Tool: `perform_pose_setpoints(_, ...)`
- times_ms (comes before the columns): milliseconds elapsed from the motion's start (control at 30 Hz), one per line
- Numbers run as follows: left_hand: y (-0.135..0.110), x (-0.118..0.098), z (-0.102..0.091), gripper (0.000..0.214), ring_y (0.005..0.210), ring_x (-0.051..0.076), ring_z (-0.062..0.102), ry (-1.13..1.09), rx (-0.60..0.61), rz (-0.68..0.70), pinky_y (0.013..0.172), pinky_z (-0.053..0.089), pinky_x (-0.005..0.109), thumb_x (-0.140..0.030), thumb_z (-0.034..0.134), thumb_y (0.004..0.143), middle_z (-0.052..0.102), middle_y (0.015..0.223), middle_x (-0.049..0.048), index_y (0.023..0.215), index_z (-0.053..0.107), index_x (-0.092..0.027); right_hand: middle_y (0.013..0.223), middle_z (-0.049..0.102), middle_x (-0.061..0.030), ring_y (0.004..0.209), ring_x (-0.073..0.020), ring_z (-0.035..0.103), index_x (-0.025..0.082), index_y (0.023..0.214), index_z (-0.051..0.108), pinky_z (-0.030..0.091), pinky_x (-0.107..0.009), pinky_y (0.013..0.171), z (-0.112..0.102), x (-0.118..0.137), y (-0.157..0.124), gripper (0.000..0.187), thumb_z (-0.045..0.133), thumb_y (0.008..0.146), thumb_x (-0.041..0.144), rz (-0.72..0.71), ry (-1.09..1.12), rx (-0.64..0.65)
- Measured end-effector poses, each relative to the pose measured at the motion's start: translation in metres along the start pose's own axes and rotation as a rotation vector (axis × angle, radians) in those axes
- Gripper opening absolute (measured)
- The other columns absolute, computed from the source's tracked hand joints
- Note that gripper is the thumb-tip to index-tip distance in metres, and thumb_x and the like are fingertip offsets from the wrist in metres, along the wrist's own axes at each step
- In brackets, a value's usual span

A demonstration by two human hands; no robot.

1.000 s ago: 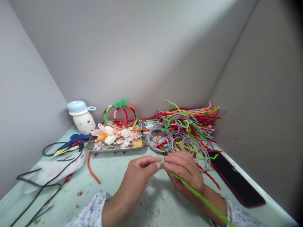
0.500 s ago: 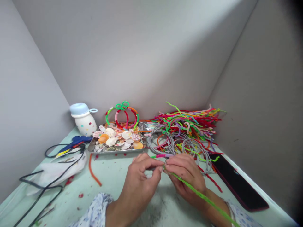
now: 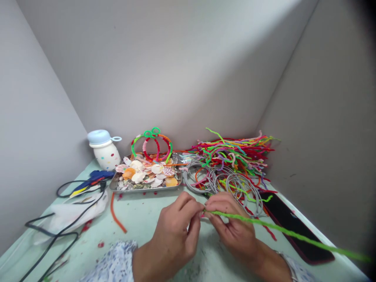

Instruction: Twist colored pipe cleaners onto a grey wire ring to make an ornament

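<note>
My left hand and my right hand meet over the pale green table, fingertips pinched together on one end of a long green pipe cleaner. The pipe cleaner runs from the pinch out to the right, past my right wrist toward the frame's lower right corner. Something small sits between the fingertips, too hidden to name. Just behind my hands lie several grey hoops and a heap of coloured pipe cleaners.
A metal tray of seashells holds a pipe-cleaner wrapped hoop. A spotted white jar stands at the back left. A blue glue gun with black cable, a plastic bag, an orange pipe cleaner and a phone lie around.
The free length of the green pipe cleaner has swung from pointing down along my right forearm to lying out rightward. Both hands stay pinched together, shifted slightly lower.
</note>
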State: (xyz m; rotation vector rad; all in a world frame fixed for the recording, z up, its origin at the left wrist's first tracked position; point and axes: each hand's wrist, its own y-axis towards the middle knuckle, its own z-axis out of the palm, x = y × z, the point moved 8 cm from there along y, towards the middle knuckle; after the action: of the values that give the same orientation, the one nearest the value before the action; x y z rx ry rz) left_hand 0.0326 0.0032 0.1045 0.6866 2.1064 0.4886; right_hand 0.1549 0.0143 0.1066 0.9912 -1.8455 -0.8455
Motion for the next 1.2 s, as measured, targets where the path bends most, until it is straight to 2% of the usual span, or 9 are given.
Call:
perform_pose_setpoints(167,0.002,0.006,-0.001,0.018,0.076,0.015,0.05,-0.088,-0.007,-0.098,0.065,0.038,0.026,-0.013,0.042,0.091,0.051,0.082,0.0044,0.091,0.06,-0.016,0.085,0.061,-0.0019,0.085,-0.0152,0.059,0.021,0.093,0.058,0.049,-0.028,0.075,0.006,-0.011,-0.003,0.009,0.056,0.088,0.013,0.114,0.096,0.035)
perform_pose_setpoints(300,0.003,0.022,0.003,0.016,0.073,0.015,0.049,-0.265,0.013,-0.321,0.065,0.037,0.026,-0.023,0.048,0.091,0.052,0.078,0.0019,0.085,0.061,-0.017,0.085,0.061,-0.002,0.085,-0.0151,0.059,0.022,0.093,0.058,0.05,-0.028,0.076,0.007,-0.017,-0.005,0.01,0.055,0.089,0.014,0.164,0.131,0.045)
perform_pose_setpoints(400,0.003,0.033,0.012,0.015,0.07,0.013,0.047,-0.502,0.072,-0.485,0.063,0.036,0.024,-0.029,0.053,0.087,0.053,0.075,0.0001,0.083,0.06,-0.016,0.085,0.061,-0.0021,0.084,-0.0151,0.059,0.022,0.092,0.059,0.05,-0.028,0.074,0.006,-0.016,-0.004,0.011,0.055,0.089,0.013,0.142,0.121,0.043)
perform_pose_setpoints(467,0.002,0.039,0.017,0.017,0.06,0.011,0.041,-0.624,0.101,-0.6,0.057,0.032,0.023,-0.031,0.054,0.084,0.047,0.064,-0.0031,0.079,0.059,-0.016,0.084,0.061,-0.002,0.083,-0.0153,0.059,0.022,0.093,0.059,0.05,-0.028,0.073,0.006,-0.015,-0.004,0.011,0.055,0.089,0.013,0.119,0.118,0.047)
perform_pose_setpoints(533,0.0,0.043,0.02,0.018,0.053,0.009,0.037,-0.712,0.115,-0.7,0.053,0.028,0.022,-0.031,0.055,0.082,0.043,0.057,-0.0048,0.073,0.058,-0.015,0.083,0.061,-0.0019,0.082,-0.0153,0.059,0.022,0.094,0.058,0.05,-0.028,0.073,0.007,-0.013,-0.004,0.012,0.054,0.089,0.012,0.09,0.126,0.063)
perform_pose_setpoints(633,-0.001,0.047,0.024,0.017,0.048,0.007,0.036,-0.791,0.141,-0.801,0.049,0.026,0.022,-0.03,0.058,0.077,0.045,0.055,-0.0049,0.07,0.056,-0.015,0.084,0.062,-0.0023,0.084,-0.0152,0.059,0.021,0.095,0.058,0.049,-0.027,0.075,0.008,-0.009,-0.005,0.015,0.052,0.089,0.009,0.034,0.124,0.098)
perform_pose_setpoints(767,-0.005,0.048,0.027,0.019,0.043,0.007,0.033,-0.8,0.191,-0.87,0.046,0.021,0.023,-0.032,0.057,0.077,0.043,0.049,-0.0061,0.067,0.053,-0.016,0.087,0.062,-0.0041,0.085,-0.0163,0.059,0.02,0.099,0.057,0.05,-0.028,0.075,0.008,-0.004,-0.009,0.016,0.051,0.088,0.009,-0.033,0.082,0.118)
perform_pose_setpoints(933,-0.01,0.045,0.034,0.021,0.044,0.007,0.029,-0.829,0.32,-0.893,0.046,0.018,0.024,-0.029,0.052,0.078,0.041,0.049,-0.0057,0.06,0.051,-0.016,0.09,0.061,-0.0057,0.085,-0.0173,0.059,0.019,0.104,0.057,0.051,-0.032,0.075,0.008,0.0,-0.011,0.018,0.05,0.089,0.01,-0.086,0.061,0.147)
perform_pose_setpoints(1200,-0.014,0.045,0.039,0.007,0.047,0.006,0.032,-0.956,0.353,-0.953,0.048,0.018,0.024,-0.02,0.053,0.07,0.047,0.059,-0.0033,0.065,0.054,-0.016,0.089,0.062,-0.0056,0.084,-0.0169,0.06,0.018,0.103,0.057,0.052,-0.031,0.073,0.006,0.002,-0.008,0.017,0.052,0.089,0.01,-0.119,0.085,0.127)
